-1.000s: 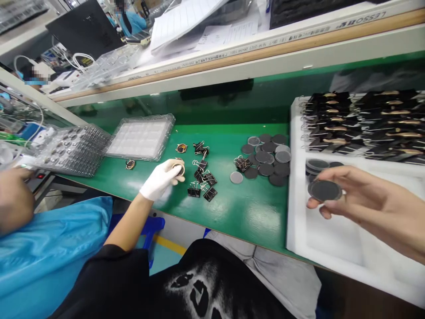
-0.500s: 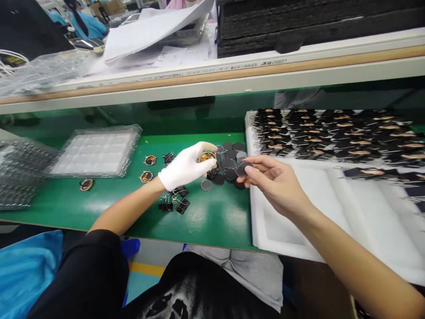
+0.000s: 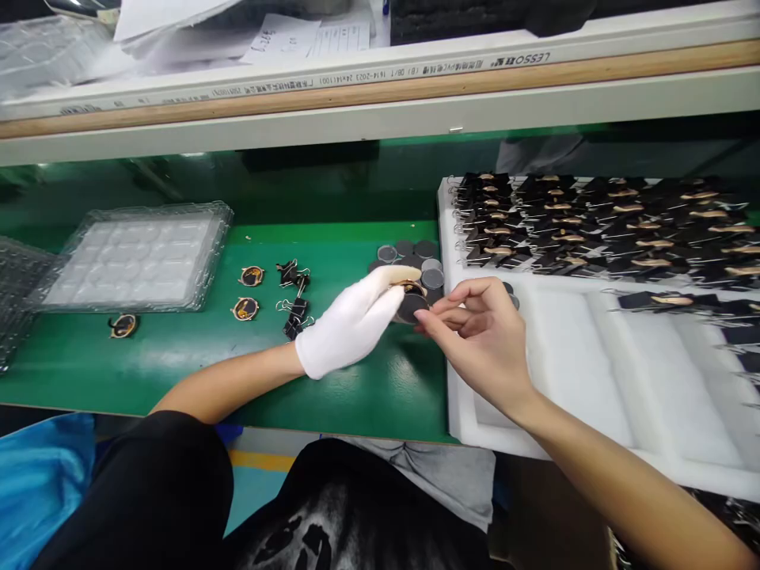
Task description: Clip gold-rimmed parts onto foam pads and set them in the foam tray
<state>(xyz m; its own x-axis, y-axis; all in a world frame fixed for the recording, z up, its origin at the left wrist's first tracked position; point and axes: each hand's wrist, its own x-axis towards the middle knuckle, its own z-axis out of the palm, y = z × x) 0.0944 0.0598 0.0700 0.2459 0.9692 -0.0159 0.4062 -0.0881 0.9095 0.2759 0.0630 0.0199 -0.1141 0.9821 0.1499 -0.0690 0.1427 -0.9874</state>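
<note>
My left hand, in a white glove, closes its thumb and fingers around a gold-rimmed watch case. My bare right hand pinches the edge of a dark round disc, which lies against the case's open face. Behind both hands is a pile of grey and black discs, partly covered by the glove. Black binder clips lie left of my gloved hand. Farther left are three more watch cases on the green bench: one upper, one lower and one far left.
A white foam tray on the right carries rows of binder clips gripping gold-edged pieces. Clear plastic trays stand at the left. A shelf edge with papers above crosses the back.
The right hand has brought its disc left onto the watch case. My left hand has moved right and nearer, so the two hands now meet. The camera view has shifted.
</note>
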